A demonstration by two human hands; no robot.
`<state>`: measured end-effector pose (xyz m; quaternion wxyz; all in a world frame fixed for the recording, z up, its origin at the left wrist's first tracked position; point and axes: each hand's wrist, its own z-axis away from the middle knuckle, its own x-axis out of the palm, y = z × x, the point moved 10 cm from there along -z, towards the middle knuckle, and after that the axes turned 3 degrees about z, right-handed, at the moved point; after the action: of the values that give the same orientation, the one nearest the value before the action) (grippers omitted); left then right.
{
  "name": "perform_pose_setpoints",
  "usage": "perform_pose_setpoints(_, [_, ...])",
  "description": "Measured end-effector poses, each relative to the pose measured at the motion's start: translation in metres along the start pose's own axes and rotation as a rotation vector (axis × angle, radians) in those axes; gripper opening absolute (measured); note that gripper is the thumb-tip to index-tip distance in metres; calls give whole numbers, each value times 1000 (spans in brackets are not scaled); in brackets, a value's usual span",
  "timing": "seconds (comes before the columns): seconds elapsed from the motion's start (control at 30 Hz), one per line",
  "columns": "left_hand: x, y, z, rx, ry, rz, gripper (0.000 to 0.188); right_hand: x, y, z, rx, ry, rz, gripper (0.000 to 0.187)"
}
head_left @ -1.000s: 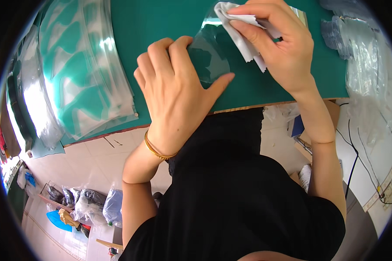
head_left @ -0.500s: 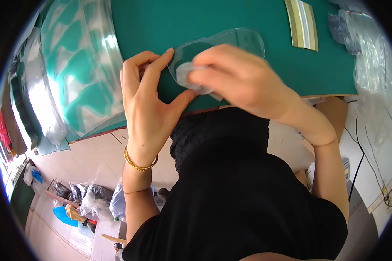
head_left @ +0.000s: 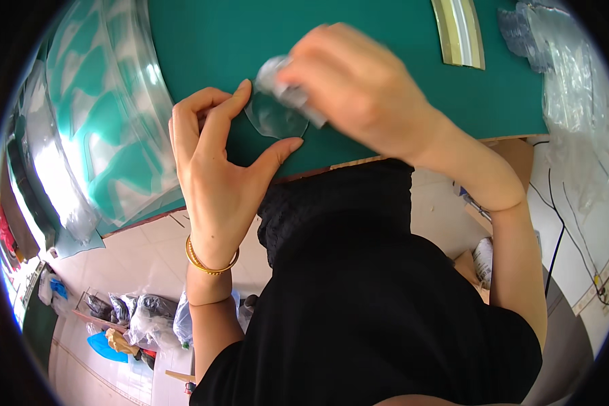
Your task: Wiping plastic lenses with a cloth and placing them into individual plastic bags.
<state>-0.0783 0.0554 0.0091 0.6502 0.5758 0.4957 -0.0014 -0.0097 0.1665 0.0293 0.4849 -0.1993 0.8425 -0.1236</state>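
On the green tabletop lies a thin, curved, clear plastic piece; its rounded near end shows, and my right hand hides much of the rest. My left hand, wearing gold bangles at the wrist, steadies that end, with forefinger and thumb at opposite edges. Pinched in the fingers of my right hand is a crumpled whitish-grey cloth. The cloth is over the clear piece, and motion blurs the hand a little.
Large clear plastic sheets cover the table's left side. A yellowish strip with a pale middle band lies at the far right, near crumpled clear wrapping. Bagged items sit low on the left; a black cable hangs at right.
My right hand has swept the cloth away from me, up along the clear piece. My left hand keeps its place at the near end; the whole view has shifted slightly.
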Motion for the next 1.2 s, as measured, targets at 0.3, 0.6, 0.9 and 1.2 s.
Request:
perform_pose_setpoints(0.3, [-2, 6, -3, 26, -11, -40, 61, -52, 19, 57, 171, 38, 165, 35])
perform_pose_setpoints(0.6, [-6, 9, -5, 17, -8, -91, 61, -56, 40, 51, 374, 128, 192, 20])
perform_pose_setpoints(0.9, [-50, 17, 27, 59, 139, 20, 51, -188, 108, 174, 888, 198, 679, 24])
perform_pose_setpoints(1.2, [-206, -135, 31, -465, 373, -194, 38, -178, 57, 53, 447, 139, 748, 18])
